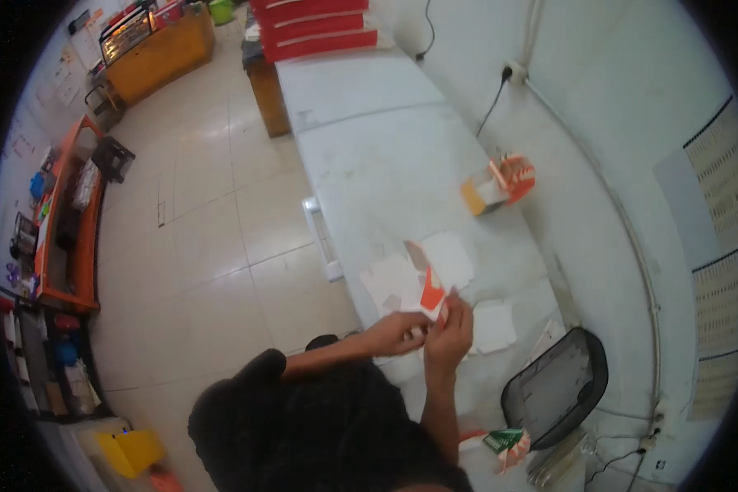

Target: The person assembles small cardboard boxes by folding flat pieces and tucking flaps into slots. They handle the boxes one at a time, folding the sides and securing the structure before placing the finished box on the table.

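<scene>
Between my two hands is a small orange-and-white folding paper carton [432, 293], held up over the white table. My left hand [400, 333] closes on its lower end from the left. Around its right side wrap the fingers of my right hand [451, 330], close to the left one. Flat white card blanks lie just beyond on the tabletop: one blank [383, 280] to the left and another blank [451, 258] behind the carton. A further white blank [494, 326] lies right of my right hand.
Against the wall side stands a group of orange, white and yellow cartons [500, 184]. A black-rimmed basket [556, 387] leans at the near right, with a red, white and green carton [507, 444] below it. Red trays [324, 37] are stacked at the table's far end.
</scene>
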The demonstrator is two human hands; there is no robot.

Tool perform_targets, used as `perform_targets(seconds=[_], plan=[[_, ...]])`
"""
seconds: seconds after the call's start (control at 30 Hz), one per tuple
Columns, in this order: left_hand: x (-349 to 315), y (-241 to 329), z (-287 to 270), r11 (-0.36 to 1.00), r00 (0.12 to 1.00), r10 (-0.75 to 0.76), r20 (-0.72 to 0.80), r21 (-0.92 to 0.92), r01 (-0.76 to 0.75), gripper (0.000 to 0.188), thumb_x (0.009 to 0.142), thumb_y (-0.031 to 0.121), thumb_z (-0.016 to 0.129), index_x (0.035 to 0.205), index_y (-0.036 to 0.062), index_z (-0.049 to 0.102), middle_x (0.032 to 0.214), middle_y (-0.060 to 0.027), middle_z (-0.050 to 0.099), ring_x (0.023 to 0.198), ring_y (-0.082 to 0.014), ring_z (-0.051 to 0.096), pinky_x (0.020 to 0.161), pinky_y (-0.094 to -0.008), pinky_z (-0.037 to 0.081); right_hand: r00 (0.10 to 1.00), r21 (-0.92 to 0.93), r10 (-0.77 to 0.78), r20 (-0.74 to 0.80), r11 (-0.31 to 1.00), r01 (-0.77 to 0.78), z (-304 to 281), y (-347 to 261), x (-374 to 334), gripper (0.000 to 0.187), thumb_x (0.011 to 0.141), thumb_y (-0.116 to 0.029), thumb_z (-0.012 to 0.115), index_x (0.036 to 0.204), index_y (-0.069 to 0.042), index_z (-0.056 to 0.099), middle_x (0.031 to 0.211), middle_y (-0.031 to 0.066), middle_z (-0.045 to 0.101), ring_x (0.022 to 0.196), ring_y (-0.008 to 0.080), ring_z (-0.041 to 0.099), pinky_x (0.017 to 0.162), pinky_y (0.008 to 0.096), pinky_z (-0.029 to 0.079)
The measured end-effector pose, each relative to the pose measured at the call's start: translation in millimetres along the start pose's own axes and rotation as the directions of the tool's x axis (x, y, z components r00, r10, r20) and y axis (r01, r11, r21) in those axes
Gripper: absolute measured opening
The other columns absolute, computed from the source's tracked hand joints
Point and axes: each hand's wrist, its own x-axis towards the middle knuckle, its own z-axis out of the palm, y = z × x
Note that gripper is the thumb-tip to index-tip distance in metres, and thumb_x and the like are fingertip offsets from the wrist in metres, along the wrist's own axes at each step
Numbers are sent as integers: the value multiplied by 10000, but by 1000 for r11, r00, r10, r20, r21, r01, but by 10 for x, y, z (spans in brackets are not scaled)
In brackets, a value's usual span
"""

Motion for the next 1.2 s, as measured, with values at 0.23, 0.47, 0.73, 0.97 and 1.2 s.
perform_targets(seconds=[0.23,0.47,0.73,0.97,1.2], plan=[[46,182,-499,852,934,107,-342,-452,-263,393,959,171,568,1287,-30,484,1190,-135,606,1061,-212,611,869,-356,543,958,-231,-255,-129,948,221,93,-164,302,422,804,5,628,1219,-64,655,959,53,643,856,224,628,725,347,490],[33,373,-637,878,898,-39,-439,-444,-179,268,975,131,569,1175,-44,600,1081,-130,651,982,-194,645,839,-344,573,932,-122,-325,-158,943,309,128,-294,300,401,786,-8,659,1182,-65,679,959,62,650,828,224,629,688,342,486],[75,329,-449,922,814,130,-566,-232,-309,200,936,37,601,1113,-17,676,1016,-93,694,901,-158,659,788,-283,564,994,335,52,-91,942,-19,-20,-372,202,229,884,-32,630,1108,-26,674,957,92,660,831,202,641,657,298,493],[129,362,-330,959,729,258,-634,76,-273,171,891,-1,647,1056,-20,690,951,-103,723,842,-149,690,771,-264,557,929,601,283,239,708,-370,-282,-412,197,136,912,-73,636,1029,-11,666,1047,86,669,917,139,635,721,256,514],[82,369,-342,930,778,366,-510,198,-308,185,868,-26,660,1044,6,708,958,-105,731,843,-158,687,737,-287,540,955,573,255,151,765,-295,-320,-378,201,154,892,-18,620,1037,-2,670,1082,100,662,944,164,634,706,261,524]])
